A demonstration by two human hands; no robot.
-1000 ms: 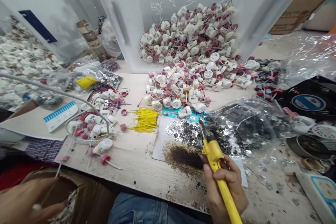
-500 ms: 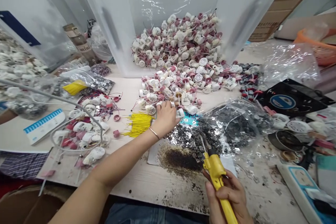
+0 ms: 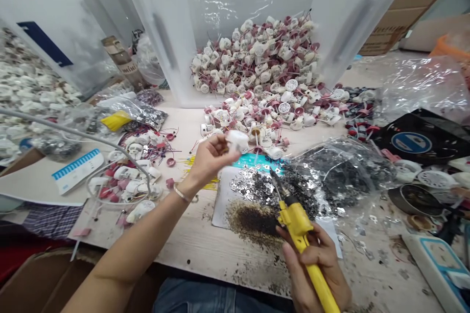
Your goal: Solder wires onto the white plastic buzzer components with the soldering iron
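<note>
Between the fingers of my left hand (image 3: 209, 159) is a small white plastic part (image 3: 237, 142), blurred by motion, held above the front of the parts pile. My right hand (image 3: 316, 264) is wrapped around a yellow soldering iron (image 3: 299, 222) of the gun type, its dark tip pointing up and away over small metal pieces (image 3: 255, 188). Those pieces lie on a white and turquoise sheet, beside a dark brown burnt patch (image 3: 255, 220). Yellow wires (image 3: 211, 182) lie partly behind my left wrist. A heap of white and pink parts (image 3: 257, 56) spills from a translucent bin.
The translucent bin (image 3: 154, 58) stands at the back. Clear bags of metal pieces (image 3: 341, 171) lie to the right, near a black bag (image 3: 411, 142) and a power strip (image 3: 436, 264). A grey cable (image 3: 110, 142) loops over white and pink parts on the left.
My left hand has lifted from the front of the parts pile and moved left and toward me, now with a white part in its fingers. The soldering iron stays in my right hand.
</note>
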